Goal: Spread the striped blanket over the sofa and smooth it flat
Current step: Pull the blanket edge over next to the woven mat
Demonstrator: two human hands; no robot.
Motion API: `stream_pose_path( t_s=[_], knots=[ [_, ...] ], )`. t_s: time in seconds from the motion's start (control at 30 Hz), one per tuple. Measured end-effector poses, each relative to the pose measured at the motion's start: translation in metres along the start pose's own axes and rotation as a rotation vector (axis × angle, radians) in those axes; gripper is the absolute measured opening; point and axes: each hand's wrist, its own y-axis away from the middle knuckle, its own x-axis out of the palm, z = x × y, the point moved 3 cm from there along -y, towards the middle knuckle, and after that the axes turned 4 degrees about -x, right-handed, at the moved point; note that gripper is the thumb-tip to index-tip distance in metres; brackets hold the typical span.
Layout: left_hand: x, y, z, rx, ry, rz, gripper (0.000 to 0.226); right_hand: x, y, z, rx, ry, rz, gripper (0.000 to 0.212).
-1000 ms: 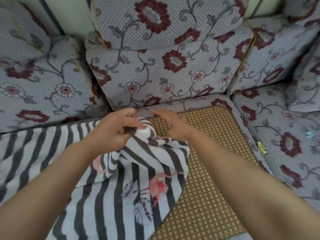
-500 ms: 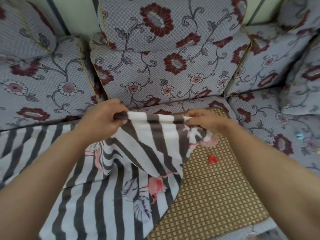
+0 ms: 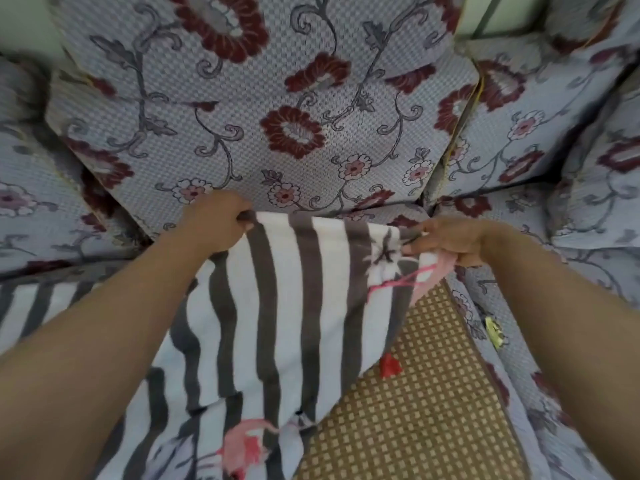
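Observation:
The striped blanket (image 3: 284, 306), white with grey stripes and pink flamingo prints, lies over the left and middle of the sofa seat. Its top edge is lifted and stretched between my hands, just in front of the floral back cushion (image 3: 277, 109). My left hand (image 3: 214, 223) pinches the edge at the left. My right hand (image 3: 450, 239) grips the corner at the right. Below the raised flap, a woven tan seat mat (image 3: 426, 410) shows uncovered at the right.
Grey floral sofa cushions surround the seat on the left (image 3: 31, 209) and right (image 3: 540, 133). A small red scrap (image 3: 390, 364) lies on the mat near the blanket's edge. A yellow-green bit (image 3: 494, 332) sits on the right seat cushion.
My hands went from bunched together on the blanket to apart, pulling its edge wide and taut. Both moved back toward the cushion, and the view came closer.

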Motion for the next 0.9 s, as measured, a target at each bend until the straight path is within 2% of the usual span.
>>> stream_pose_path(
  t_s=[0.1,0.2,0.27,0.3,0.37,0.4,0.47,0.5,0.57,0.67,0.73,0.83,0.9],
  knots=[
    [0.025,-0.043,-0.009,-0.048,0.019,-0.132,0.013,-0.032,-0.062,-0.01,-0.044,-0.04,-0.371,0.038],
    [0.055,-0.079,-0.018,-0.055,0.048,-0.34,0.017,-0.053,-0.123,-0.024,-0.072,-0.112,-0.71,0.039],
    [0.084,-0.098,-0.022,-0.061,0.078,-0.372,0.02,-0.058,-0.153,-0.032,-0.094,-0.021,-0.934,0.032],
    [0.101,-0.105,-0.023,-0.057,0.121,-0.321,0.025,-0.058,-0.164,-0.037,-0.096,0.008,-0.988,0.025],
    [0.137,-0.11,-0.024,-0.042,0.174,-0.127,0.05,-0.054,-0.183,-0.05,-0.067,0.03,-1.007,0.018],
    [0.154,-0.11,-0.021,-0.041,0.169,-0.037,0.062,-0.053,-0.192,-0.059,-0.043,0.065,-1.007,0.021],
    [0.179,-0.101,-0.011,-0.079,0.141,0.033,0.068,-0.051,-0.203,-0.075,0.012,0.141,-0.965,0.018],
    [0.188,-0.094,-0.002,-0.102,0.125,0.036,0.066,-0.047,-0.207,-0.079,0.024,0.161,-0.925,0.011],
    [0.192,-0.081,0.011,-0.154,0.09,-0.006,0.062,-0.043,-0.214,-0.086,0.029,0.083,-0.851,0.031],
    [0.187,-0.072,0.035,-0.306,0.028,-0.032,0.062,-0.036,-0.218,-0.076,0.017,0.052,-0.816,0.04],
    [0.184,-0.073,0.045,-0.361,0.004,0.041,0.064,-0.032,-0.223,-0.06,-0.033,0.014,-0.83,0.037],
    [0.179,-0.079,0.042,-0.35,-0.052,0.048,0.063,-0.04,-0.227,-0.037,-0.125,0.058,-0.903,0.01],
    [0.176,-0.081,0.036,-0.335,-0.001,-0.047,0.064,-0.053,-0.225,-0.029,-0.108,0.137,-1.019,0.025]
  ],
)
